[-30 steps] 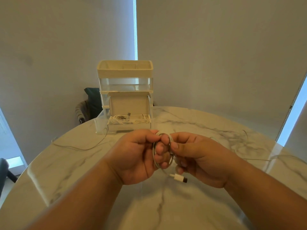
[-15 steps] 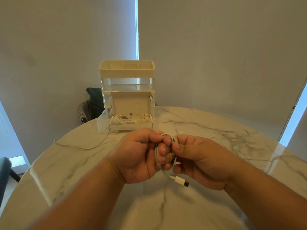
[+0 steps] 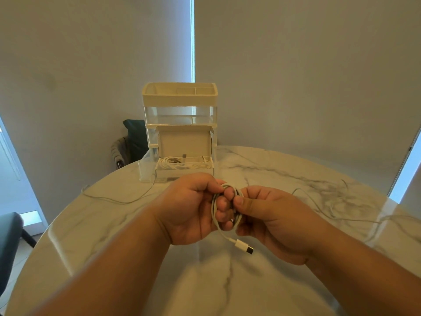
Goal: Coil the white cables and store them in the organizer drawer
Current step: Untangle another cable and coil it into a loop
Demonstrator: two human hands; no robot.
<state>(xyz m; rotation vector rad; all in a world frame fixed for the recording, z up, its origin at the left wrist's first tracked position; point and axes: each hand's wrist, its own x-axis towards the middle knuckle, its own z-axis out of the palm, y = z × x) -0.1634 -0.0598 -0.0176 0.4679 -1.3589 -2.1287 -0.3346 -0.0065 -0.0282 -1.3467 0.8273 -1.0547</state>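
Above the middle of the marble table point(image 3: 91, 224) I hold a small coil of white cable point(image 3: 214, 202) between both hands. My left hand point(image 3: 193, 208) grips the coil with its fingers curled through the loops. My right hand point(image 3: 271, 220) pinches the coil's right side with thumb and fingers. The cable's plug end point(image 3: 244, 246) hangs free below the coil. Behind stands the cream and clear organizer point(image 3: 180, 115), its bottom drawer point(image 3: 148, 166) pulled out with an open white box point(image 3: 184, 144) holding coiled white cables point(image 3: 182, 163).
One loose white cable point(image 3: 118, 200) trails across the table at the left. More loose white cables point(image 3: 337, 201) lie tangled at the right. A dark chair point(image 3: 134, 142) stands behind the table beside the organizer. Another seat point(image 3: 9, 245) shows at the left edge.
The hands have kept working the coil with little shift. The plug end now hangs a bit lower and further right under the coil.
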